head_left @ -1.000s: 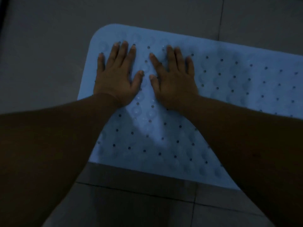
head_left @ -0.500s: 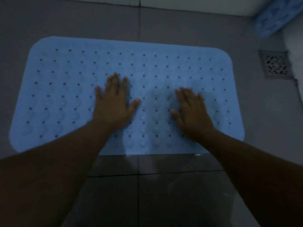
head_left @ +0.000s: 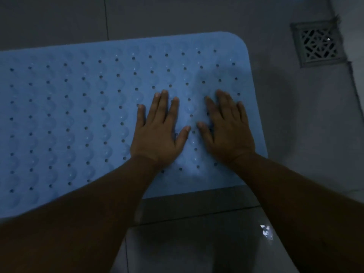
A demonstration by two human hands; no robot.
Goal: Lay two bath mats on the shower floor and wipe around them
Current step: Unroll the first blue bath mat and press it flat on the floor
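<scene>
Head view: left hand (head_left: 158,134), right hand (head_left: 226,133) spread flat, palms down, on blue bath mat (head_left: 78,115).

1. The light blue perforated rubber bath mat (head_left: 78,115) runs off the left picture edge; its left end is out of view.
2. Both forearms cover the mat's near edge and near right corner.
3. The square grey metal floor drain grate (head_left: 317,43) is dim; its pattern is indistinct.
4. The palms of the flat left hand (head_left: 159,133) and flat right hand (head_left: 226,131) are hidden.
</scene>
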